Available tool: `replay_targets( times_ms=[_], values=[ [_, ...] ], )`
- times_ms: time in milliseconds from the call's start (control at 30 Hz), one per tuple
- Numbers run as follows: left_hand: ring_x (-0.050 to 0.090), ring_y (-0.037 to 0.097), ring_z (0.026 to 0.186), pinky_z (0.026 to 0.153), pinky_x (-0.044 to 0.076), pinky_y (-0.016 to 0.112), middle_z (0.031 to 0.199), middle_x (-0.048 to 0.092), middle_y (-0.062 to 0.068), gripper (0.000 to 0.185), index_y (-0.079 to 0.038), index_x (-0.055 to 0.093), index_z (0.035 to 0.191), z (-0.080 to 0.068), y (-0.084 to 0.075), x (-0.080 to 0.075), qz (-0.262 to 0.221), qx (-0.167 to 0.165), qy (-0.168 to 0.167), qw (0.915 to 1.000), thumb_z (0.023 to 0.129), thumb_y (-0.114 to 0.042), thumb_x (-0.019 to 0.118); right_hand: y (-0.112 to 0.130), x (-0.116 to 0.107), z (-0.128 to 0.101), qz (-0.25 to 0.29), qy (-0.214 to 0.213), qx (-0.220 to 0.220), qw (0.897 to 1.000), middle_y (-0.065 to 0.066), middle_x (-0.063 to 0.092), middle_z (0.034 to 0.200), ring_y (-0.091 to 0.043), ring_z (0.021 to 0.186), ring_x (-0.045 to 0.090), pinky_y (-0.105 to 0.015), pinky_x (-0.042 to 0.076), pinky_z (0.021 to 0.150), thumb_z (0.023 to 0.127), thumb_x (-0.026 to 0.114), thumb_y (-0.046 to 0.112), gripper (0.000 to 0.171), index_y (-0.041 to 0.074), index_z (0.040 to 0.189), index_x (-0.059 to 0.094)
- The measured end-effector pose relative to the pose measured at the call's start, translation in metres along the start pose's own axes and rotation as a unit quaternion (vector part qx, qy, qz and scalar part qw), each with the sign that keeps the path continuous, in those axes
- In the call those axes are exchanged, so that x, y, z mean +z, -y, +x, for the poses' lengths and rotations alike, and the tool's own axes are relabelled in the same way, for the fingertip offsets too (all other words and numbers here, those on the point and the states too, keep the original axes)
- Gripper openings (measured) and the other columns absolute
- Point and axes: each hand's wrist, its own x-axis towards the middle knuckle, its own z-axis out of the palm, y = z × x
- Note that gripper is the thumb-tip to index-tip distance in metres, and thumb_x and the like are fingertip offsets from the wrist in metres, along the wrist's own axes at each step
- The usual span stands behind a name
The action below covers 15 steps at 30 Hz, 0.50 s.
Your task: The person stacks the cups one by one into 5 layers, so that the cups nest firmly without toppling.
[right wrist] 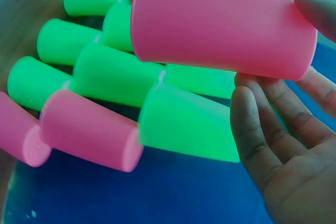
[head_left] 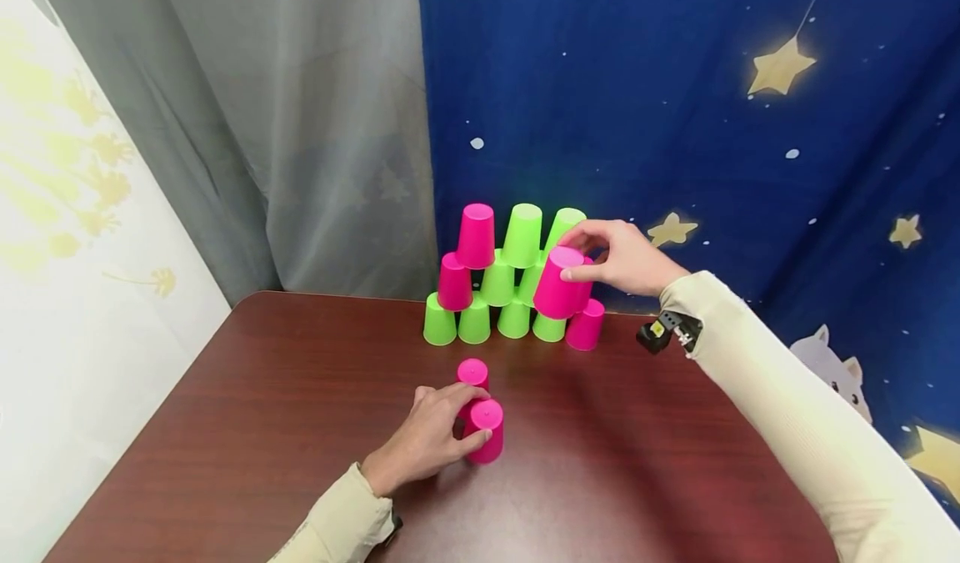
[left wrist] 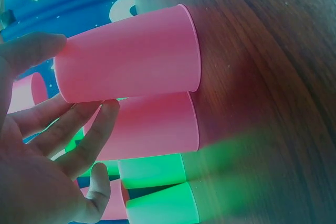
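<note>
My right hand pinches an upside-down pink cup near its base, holding it in front of the right side of a stacked cup wall. Lower and nearer, my left hand grips another upside-down pink cup between thumb and fingers, its rim at the tabletop. Right behind that one stands a further pink cup, partly covered by the fingers. The wall has three rows of inverted cups; a pink cup and two green cups form its top row. The raised cup hides part of the middle row.
The wall stands at the back of a brown wooden table, close to a blue star-patterned curtain. A grey curtain hangs to the left. At the wall's lower right end stands a pink cup.
</note>
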Motion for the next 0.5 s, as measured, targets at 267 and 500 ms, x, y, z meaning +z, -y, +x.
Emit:
replay_targets(
  times_ms=[267, 500],
  values=[
    [0.069, 0.011, 0.095, 0.082, 0.032, 0.034, 0.106, 0.072, -0.004, 0.040, -0.015, 0.067, 0.114, 0.000, -0.003, -0.002, -0.004, -0.005, -0.002, 1.0000, 0.080, -0.028, 0.083, 0.018, -0.029, 0.018, -0.036, -0.024, -0.008, 0.999, -0.009, 0.073, 0.108, -0.023, 0.102, 0.067, -0.042, 0.050, 0.093, 0.083, 0.083, 0.021, 0.039, 0.011, 0.118, 0.070],
    [0.070, 0.012, 0.096, 0.083, 0.031, 0.035, 0.107, 0.072, -0.005, 0.040, -0.015, 0.068, 0.115, 0.001, -0.004, -0.003, -0.006, -0.017, 0.007, 0.9998, 0.081, -0.030, 0.083, 0.033, -0.045, 0.033, -0.047, -0.017, 0.007, 0.999, -0.011, 0.070, 0.115, -0.024, 0.107, 0.064, -0.041, 0.050, 0.092, 0.087, 0.078, 0.029, 0.040, 0.012, 0.122, 0.068]
  ],
)
